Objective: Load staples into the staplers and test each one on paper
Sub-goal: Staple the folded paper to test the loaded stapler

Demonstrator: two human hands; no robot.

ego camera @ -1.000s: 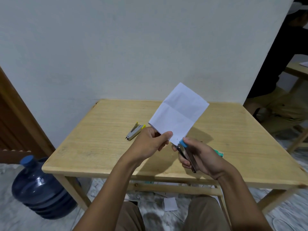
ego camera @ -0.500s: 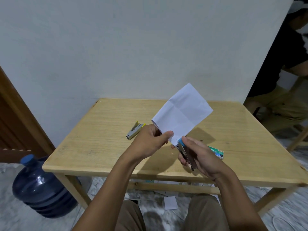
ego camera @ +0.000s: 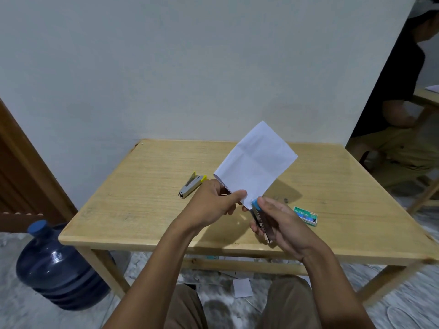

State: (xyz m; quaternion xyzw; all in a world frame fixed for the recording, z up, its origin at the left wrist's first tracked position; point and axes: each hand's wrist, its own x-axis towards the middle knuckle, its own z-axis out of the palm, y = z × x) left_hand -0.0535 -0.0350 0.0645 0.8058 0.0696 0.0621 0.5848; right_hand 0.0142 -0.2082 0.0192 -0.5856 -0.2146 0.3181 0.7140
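Observation:
My left hand (ego camera: 213, 203) pinches the lower edge of a folded white paper (ego camera: 256, 162) held up above the wooden table (ego camera: 142, 210). My right hand (ego camera: 278, 222) grips a small blue-tipped stapler (ego camera: 260, 216), its blue nose at the paper's bottom corner. A second stapler (ego camera: 191, 185), grey with yellow ends, lies on the table to the left of my hands. A green staple box (ego camera: 306, 215) lies on the table just right of my right hand.
A white wall stands right behind the table. A large blue water bottle (ego camera: 57, 269) sits on the floor at the left. Paper scraps (ego camera: 242, 287) lie under the table. Another person (ego camera: 403, 115) sits at the far right.
Both hands and the paper have shifted slightly up and right. My right hand moved off the staple box, which now shows in full. The person at the right leaned forward.

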